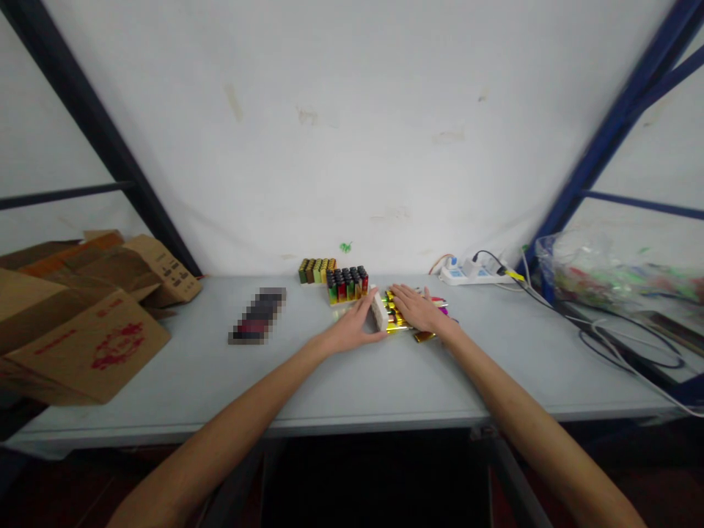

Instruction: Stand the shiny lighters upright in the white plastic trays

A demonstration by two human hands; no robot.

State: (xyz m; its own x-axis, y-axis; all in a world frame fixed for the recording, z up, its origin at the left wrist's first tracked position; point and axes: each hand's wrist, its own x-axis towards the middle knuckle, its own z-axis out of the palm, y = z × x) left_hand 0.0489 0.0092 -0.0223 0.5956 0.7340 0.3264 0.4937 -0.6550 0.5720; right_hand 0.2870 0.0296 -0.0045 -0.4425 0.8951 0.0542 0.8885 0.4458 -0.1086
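Note:
My left hand (353,329) grips a small pale tray or box (379,312) standing on its side, thumb at the near end and fingers at the far end. Shiny gold battery-like pieces (393,317) lie against its right side. My right hand (419,309) lies over them with its fingers stretched out, hiding part of the pile. More loose pieces, some pink or purple (443,311), show beyond that hand. Behind my left hand stands a block of upright battery-like cylinders (347,284) with black tops and red, green and yellow sides.
A second block of yellow-green cylinders (317,270) stands near the wall. A pixelated dark object (257,317) lies to the left. Open cardboard boxes (88,337) occupy the far left. At back right are a white power strip (476,274), cables and a clear plastic bag (594,260).

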